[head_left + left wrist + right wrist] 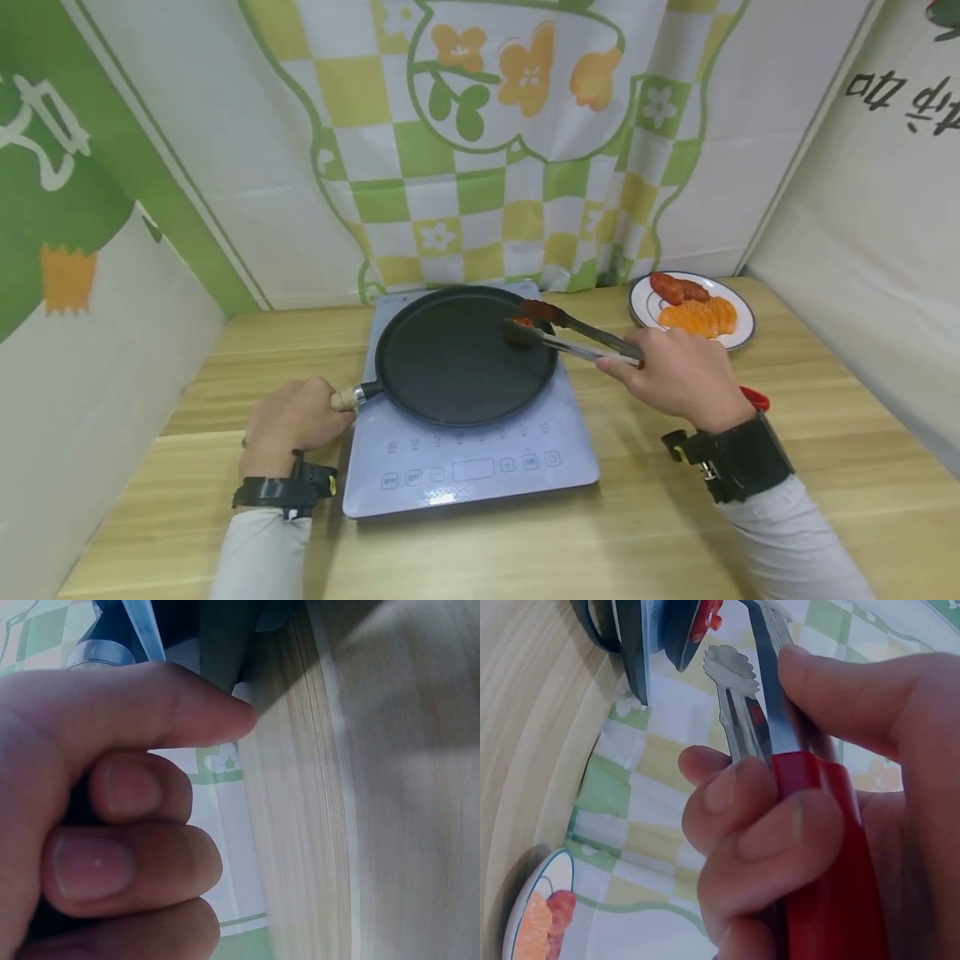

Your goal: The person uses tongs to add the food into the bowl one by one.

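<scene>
A flat black frying pan (457,367) sits on a white induction cooktop (472,492). My left hand (292,421) grips the pan's wooden handle (344,400); in the left wrist view its fingers are curled, hiding most of the handle. Metal tongs (592,333) are in my right hand (686,375), with fingers wrapped round their red grip (825,900). The tong tips are apart over the pan's right side. Close by them is a small piece of red food (705,621), partly hidden in the head view.
At the back right of the wooden table (645,508) stands a white plate (742,327) with a dark rim. Orange slices (697,318) and red sausages (678,289) lie on it. A checkered curtain (480,192) hangs behind the cooktop, and pale walls flank the table.
</scene>
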`<state>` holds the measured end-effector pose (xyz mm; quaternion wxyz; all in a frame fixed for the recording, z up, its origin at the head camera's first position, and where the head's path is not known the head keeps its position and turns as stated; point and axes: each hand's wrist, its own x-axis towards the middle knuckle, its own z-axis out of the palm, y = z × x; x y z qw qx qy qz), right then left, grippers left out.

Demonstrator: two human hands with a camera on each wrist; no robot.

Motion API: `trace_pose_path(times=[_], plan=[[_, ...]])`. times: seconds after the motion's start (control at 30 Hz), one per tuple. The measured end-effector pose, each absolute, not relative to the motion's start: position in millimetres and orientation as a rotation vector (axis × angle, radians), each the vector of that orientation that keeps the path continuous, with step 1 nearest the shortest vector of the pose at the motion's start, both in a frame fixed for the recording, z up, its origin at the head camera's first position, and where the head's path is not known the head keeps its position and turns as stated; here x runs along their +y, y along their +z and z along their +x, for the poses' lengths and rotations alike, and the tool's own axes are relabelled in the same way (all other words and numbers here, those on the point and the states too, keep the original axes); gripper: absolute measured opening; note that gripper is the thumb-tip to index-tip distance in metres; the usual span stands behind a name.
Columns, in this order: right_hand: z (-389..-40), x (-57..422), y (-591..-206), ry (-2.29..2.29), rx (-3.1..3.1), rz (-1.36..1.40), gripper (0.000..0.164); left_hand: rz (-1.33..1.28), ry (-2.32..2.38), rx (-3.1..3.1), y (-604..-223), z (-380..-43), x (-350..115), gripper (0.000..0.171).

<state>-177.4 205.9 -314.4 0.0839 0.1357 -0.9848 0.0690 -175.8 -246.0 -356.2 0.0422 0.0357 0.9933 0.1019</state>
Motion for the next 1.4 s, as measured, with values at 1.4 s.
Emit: trace_pose_path(times=[1.4], plan=[[-180,216,-311,0.164,-2.920,0.415,0.043,0.130,0.316,3.031,-358,-179,-247,0.032]])
